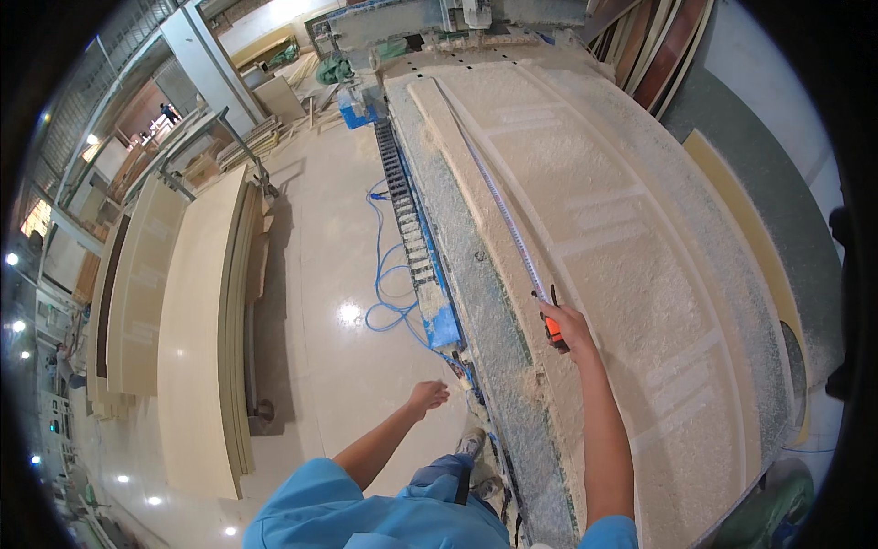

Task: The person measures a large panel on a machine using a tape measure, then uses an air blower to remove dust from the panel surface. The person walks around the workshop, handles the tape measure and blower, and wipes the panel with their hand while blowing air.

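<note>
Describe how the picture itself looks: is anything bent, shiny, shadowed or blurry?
Head view: black surrounds the image, and the pale panels bow outward; head view: white glare sits on the floor, with shadow beside those panels; head view: the tape measure in the right hand looks fairly sharp, while the far background is too small for detail.

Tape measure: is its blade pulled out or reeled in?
Pulled out: the pale blade runs from the orange-and-black case in the right hand toward the dusty panel's far end.
</note>
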Available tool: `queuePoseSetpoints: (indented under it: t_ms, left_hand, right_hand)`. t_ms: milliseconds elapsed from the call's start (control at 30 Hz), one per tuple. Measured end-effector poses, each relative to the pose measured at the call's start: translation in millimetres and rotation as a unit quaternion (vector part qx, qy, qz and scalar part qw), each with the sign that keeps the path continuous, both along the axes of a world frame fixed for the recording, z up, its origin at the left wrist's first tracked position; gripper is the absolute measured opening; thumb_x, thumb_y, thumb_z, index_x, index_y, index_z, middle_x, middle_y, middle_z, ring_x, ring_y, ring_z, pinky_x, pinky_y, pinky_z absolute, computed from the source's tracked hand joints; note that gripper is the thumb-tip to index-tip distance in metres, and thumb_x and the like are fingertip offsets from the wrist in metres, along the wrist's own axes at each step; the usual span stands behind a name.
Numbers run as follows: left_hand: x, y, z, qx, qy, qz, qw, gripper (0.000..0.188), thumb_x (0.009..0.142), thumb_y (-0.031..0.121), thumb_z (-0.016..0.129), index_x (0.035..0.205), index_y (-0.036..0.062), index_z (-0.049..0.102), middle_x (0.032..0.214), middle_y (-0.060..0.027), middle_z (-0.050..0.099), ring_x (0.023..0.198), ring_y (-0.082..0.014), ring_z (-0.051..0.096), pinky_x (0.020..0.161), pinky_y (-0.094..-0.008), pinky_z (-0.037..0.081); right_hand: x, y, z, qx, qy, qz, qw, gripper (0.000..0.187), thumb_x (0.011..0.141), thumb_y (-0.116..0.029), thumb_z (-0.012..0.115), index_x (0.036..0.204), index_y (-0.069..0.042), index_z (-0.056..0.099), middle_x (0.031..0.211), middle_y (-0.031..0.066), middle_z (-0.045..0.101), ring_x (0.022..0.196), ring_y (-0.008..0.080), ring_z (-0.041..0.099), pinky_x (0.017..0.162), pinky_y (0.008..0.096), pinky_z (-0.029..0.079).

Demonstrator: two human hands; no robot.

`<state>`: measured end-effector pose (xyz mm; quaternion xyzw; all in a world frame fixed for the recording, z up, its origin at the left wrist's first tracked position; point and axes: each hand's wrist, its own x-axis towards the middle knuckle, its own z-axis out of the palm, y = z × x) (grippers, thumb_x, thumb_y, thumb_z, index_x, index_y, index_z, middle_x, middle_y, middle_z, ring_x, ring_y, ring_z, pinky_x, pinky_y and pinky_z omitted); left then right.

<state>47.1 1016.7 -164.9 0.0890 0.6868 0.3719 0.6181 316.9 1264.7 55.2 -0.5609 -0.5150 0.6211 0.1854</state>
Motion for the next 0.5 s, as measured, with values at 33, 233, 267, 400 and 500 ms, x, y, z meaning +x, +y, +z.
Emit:
queuePoseSetpoints:
  t_ms: [33, 233, 267, 400, 500]
  left_hand:
    - [-0.9, -13.6, -9.8, -0.024, 0.000, -0.006, 1.000, 0.033, 0.101, 0.038, 0.055, 0.108, 0.0077, 0.067, 0.094, -0.0054, 0.072, 0.086, -0.0160, 0.069, 0.077, -0.0315, 0.052]
    - [16.7, -63.7, -45.5, -0.110, -0.014, -0.042, 0.993, 0.033, 0.098, 0.036, 0.056, 0.107, 0.0061, 0.068, 0.094, -0.0071, 0.073, 0.083, -0.0178, 0.069, 0.074, -0.0319, 0.053]
    - [19.5, -67.8, -48.2, -0.110, -0.007, -0.054, 0.992, 0.032, 0.097, 0.035, 0.056, 0.106, 0.0058, 0.068, 0.093, -0.0073, 0.073, 0.081, -0.0177, 0.069, 0.071, -0.0313, 0.053]
    - [29.2, -77.3, -56.7, -0.115, 0.008, -0.090, 0.989, 0.030, 0.096, 0.031, 0.056, 0.104, 0.0042, 0.067, 0.089, -0.0079, 0.071, 0.073, -0.0172, 0.069, 0.063, -0.0283, 0.053]
    - [30.0, -75.1, -58.2, -0.123, 0.026, -0.126, 0.984, 0.031, 0.096, 0.032, 0.056, 0.103, 0.0037, 0.067, 0.088, -0.0080, 0.071, 0.074, -0.0171, 0.069, 0.064, -0.0287, 0.053]
  right_hand:
    - [1.2, -1.9, -2.0, 0.011, 0.001, -0.001, 1.000, 0.045, 0.081, -0.055, 0.073, 0.079, -0.012, 0.059, 0.063, -0.0012, 0.053, 0.046, 0.0105, 0.048, 0.038, 0.0285, 0.032]
    - [2.7, -1.1, -10.3, 0.032, 0.003, -0.016, 0.999, 0.046, 0.080, -0.055, 0.074, 0.081, -0.011, 0.061, 0.062, -0.0018, 0.052, 0.047, 0.0102, 0.047, 0.039, 0.0289, 0.033]
    - [2.9, -0.2, -11.4, 0.027, -0.004, -0.015, 1.000, 0.046, 0.080, -0.055, 0.073, 0.081, -0.011, 0.061, 0.062, -0.0019, 0.052, 0.047, 0.0103, 0.048, 0.040, 0.0291, 0.033]
    - [7.8, 2.5, -18.1, 0.019, -0.041, -0.006, 0.999, 0.048, 0.079, -0.057, 0.073, 0.083, -0.011, 0.063, 0.062, -0.0018, 0.053, 0.048, 0.0105, 0.049, 0.039, 0.0299, 0.033]
    - [15.6, 4.9, -24.3, 0.019, -0.053, 0.001, 0.998, 0.053, 0.076, -0.061, 0.073, 0.085, -0.009, 0.064, 0.065, 0.0003, 0.056, 0.052, 0.0128, 0.053, 0.042, 0.0303, 0.036]
